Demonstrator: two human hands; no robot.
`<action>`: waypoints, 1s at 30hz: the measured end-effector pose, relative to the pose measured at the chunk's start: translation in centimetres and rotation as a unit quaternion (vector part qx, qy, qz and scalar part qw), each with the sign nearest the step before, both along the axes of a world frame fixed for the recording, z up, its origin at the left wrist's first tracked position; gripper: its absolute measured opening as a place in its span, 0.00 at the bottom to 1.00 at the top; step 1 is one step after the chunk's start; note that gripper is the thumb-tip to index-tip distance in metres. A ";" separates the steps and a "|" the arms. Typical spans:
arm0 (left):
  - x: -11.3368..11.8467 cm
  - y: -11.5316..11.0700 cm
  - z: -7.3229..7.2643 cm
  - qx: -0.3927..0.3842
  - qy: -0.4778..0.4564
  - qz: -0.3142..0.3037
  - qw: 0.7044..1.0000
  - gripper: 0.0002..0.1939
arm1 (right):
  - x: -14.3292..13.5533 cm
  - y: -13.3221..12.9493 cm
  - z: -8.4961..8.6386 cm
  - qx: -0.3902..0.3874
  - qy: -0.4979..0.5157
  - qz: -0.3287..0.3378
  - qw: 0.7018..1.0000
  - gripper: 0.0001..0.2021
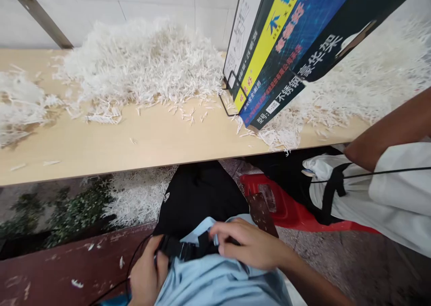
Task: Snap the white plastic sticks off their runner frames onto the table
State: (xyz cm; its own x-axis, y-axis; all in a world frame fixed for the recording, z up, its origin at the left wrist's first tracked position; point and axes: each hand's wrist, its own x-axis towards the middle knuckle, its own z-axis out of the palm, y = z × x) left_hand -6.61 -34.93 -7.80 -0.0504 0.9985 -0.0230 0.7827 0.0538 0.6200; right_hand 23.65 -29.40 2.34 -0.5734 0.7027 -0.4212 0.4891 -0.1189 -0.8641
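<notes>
My left hand [148, 270] is closed round a dark object at the end of a black strap [183, 250], low in the view at my waist. Close by on the right, my right hand [245, 243] is bent over the strap's other end, its thumb and fingers curled at the light blue shirt [205, 279]; what its fingertips hold is too small to name. A thin black cable runs down from beside my left hand. Beyond my black trousers [202, 198] is the edge of a wooden table [141, 144].
White plastic pieces [144, 63] lie heaped on the table. Several boxes [279, 50] lean by a black wire stand at the right. A person's arm [397, 126] is at the right edge, near a red stool [283, 207]. A dark red bench [67, 270] is at lower left.
</notes>
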 end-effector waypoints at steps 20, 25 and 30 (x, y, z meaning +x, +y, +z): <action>7.7 8.9 2.3 -0.136 -0.285 -0.080 0.946 0.12 | -3.4 2.0 -4.8 0.185 -0.121 -0.279 0.935 0.26; 9.3 10.7 2.9 -0.148 -0.263 -0.110 0.947 0.10 | -3.8 1.7 -4.6 0.301 -0.113 -0.233 0.918 0.19; 10.8 11.7 3.5 -0.173 -0.266 -0.162 0.934 0.14 | -2.4 3.0 -2.6 0.129 -0.132 -0.161 0.970 0.19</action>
